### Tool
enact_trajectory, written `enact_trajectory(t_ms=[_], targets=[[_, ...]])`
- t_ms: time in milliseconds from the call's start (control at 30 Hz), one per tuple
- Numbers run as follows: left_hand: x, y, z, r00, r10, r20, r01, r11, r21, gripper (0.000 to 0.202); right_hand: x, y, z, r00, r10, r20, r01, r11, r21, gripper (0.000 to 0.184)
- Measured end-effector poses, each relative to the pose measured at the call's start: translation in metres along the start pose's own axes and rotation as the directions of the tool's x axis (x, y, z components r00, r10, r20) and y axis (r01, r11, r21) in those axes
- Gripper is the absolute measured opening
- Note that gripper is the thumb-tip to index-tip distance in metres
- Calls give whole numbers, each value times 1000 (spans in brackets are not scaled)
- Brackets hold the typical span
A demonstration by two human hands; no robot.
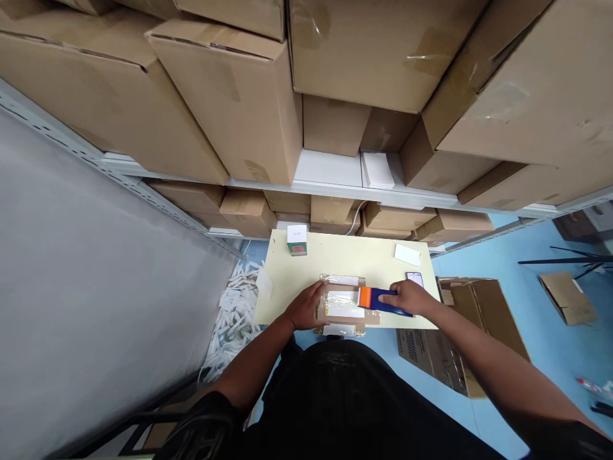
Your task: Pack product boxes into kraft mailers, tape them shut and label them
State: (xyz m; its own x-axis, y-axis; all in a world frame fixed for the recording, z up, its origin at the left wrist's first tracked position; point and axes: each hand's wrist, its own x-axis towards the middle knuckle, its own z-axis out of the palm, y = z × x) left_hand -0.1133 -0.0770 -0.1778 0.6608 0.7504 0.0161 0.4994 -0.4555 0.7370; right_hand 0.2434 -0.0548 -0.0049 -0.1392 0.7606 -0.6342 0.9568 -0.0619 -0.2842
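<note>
A small flat cardboard parcel with a white label and clear tape lies on a pale yellow table. My left hand rests on its left edge, fingers curled against it, holding it down. My right hand grips a blue tape dispenser with an orange head, whose orange end sits on the parcel's right side.
A small white and green box, a white card and a phone lie on the table. Shelves stacked with cardboard boxes rise behind. An open carton stands at the right on the blue floor; white scraps lie at the left.
</note>
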Motion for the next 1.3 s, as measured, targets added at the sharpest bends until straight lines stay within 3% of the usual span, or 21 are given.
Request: enact_trajectory(t_ms=[233,367,467,633,767,833,933,1067,1167,1233,1300], targets=[[-1,-7,5,1000,-22,6,22,1000,2,129,-32,101,-18,992,99,72,-101,994,29,57],[0,-7,5,999,-48,8,48,999,0,130,-29,128,-9,987,121,102,-119,993,-27,58],[0,-5,5,998,-66,12,66,998,13,131,-14,126,5,984,147,96,-138,986,-94,62],[0,-2,4,995,-97,33,97,995,9,131,21,98,28,981,175,88,-163,979,-123,66],[1,-1,3,997,-78,27,77,997,8,131,48,73,45,932,340,123,-334,940,-70,69],[1,-1,2,997,-71,23,71,997,11,132,52,69,57,900,410,149,-414,910,-5,68],[1,0,0,997,-75,21,75,997,4,134,40,77,76,892,420,167,-441,889,121,66],[0,3,-3,998,-61,27,62,998,-16,135,11,90,97,863,505,-5,-495,849,183,66],[0,5,-6,998,-49,39,51,998,-42,139,7,79,110,824,537,-178,-513,842,165,58],[1,7,-8,998,-38,41,41,997,-68,129,18,64,118,820,491,-294,-495,866,67,55],[1,9,-9,999,-34,26,36,995,-93,105,33,51,126,823,432,-368,-471,882,-18,53]])
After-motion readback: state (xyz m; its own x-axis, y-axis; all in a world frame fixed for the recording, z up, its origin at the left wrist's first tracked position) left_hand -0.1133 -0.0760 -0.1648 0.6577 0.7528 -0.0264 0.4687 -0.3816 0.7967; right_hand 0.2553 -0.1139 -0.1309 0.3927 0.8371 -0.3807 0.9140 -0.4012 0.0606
